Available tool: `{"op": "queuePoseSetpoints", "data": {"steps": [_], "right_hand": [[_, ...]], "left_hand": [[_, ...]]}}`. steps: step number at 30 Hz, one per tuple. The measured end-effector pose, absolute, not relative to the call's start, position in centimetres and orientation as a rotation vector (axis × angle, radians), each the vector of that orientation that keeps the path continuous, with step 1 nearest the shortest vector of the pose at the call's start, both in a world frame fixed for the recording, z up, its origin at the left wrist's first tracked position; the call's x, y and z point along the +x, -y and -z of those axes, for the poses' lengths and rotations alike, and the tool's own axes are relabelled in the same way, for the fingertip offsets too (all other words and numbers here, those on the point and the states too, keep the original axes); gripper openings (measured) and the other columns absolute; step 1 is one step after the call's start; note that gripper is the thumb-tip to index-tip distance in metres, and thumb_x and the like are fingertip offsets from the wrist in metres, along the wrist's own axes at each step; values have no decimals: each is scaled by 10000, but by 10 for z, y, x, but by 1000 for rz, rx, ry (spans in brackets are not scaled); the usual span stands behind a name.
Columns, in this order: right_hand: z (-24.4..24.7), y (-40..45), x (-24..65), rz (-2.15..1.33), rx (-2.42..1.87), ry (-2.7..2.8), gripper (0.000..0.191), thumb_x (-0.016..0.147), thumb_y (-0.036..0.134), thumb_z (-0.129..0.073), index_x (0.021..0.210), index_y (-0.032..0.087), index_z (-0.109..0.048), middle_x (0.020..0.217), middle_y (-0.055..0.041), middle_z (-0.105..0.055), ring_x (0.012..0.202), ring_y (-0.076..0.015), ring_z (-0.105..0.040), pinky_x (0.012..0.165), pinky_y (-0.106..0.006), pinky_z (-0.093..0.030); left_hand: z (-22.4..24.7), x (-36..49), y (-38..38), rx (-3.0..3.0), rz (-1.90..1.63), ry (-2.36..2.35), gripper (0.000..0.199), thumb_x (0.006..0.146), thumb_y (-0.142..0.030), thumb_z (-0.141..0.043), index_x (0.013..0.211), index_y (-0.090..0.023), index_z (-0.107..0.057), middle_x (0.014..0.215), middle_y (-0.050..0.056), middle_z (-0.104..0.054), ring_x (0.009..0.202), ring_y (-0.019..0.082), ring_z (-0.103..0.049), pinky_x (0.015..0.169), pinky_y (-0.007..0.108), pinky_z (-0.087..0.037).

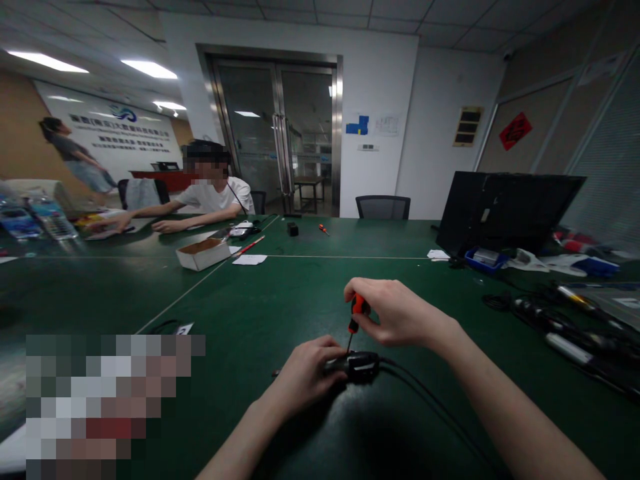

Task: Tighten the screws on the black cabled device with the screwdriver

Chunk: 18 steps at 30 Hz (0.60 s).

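Spreading across the scene, a green desk point(225, 300) is crossed by thin pale seams. At the far right, a black monitor point(505, 213) is seen from behind, and a blue tray point(485, 260) is set just in front of it. At the right edge, a tangle of dark cables point(535, 317) is spread over the surface. At the far left, a person in a white shirt point(213, 197) is seated with both forearms laid on the desk, and clear bottles point(53, 215) are stood farther left. An open white box point(203, 255) is placed left of the middle, with white paper point(250, 259) and a red pencil-like stick point(250, 246) beside it.

At the near middle, a black device point(363, 367) is grasped at its left end by the left grip point(306, 373), its fingers closed around it. From its right end a black cable point(430, 395) is led off toward the near right. A red-and-black screwdriver point(357, 312) is clenched by its handle in the right grip point(387, 310), slightly tilted, its shaft pointed down at the device's far edge; whether the tip is seated cannot be told. Farther off, a small black block point(293, 229) and a second small screwdriver point(324, 229) are laid well apart from the hands.
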State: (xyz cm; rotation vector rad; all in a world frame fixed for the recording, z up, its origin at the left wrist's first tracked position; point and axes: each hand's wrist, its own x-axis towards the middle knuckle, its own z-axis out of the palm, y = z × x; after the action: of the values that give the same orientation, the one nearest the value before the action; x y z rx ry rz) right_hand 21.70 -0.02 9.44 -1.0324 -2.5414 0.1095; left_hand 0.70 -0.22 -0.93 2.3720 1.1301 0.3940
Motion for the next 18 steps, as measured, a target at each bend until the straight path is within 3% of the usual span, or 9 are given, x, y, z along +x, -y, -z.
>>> {"op": "queuePoseSetpoints", "data": {"steps": [6,12,18], "right_hand": [[-94,-1,217,-39,-1108,2521,213,876,195,-661,1051,207,-541,925,-30,-673,759,-153,-592,635,-265,-339],[-93,-6,215,64,-1115,2552,227,886,384,-709,907,212,-562,810,-4,-653,683,-141,-560,582,-255,-263],[-94,-2,217,-113,-1015,2536,187,858,199,-670,1000,193,-549,947,-31,-646,761,-138,-560,647,-259,-352]], "left_hand": [[7,7,3,2370,-385,-1134,254,874,-218,-632,1099,-219,-749,1142,70,-681,996,233,-645,839,301,-489],[13,6,1,2398,-402,-1121,293,877,-223,-644,1158,-219,-725,1122,62,-684,986,223,-648,834,295,-484],[16,6,0,2419,-415,-1112,256,878,-214,-640,1115,-211,-738,1105,63,-684,963,216,-653,813,287,-481]]}}
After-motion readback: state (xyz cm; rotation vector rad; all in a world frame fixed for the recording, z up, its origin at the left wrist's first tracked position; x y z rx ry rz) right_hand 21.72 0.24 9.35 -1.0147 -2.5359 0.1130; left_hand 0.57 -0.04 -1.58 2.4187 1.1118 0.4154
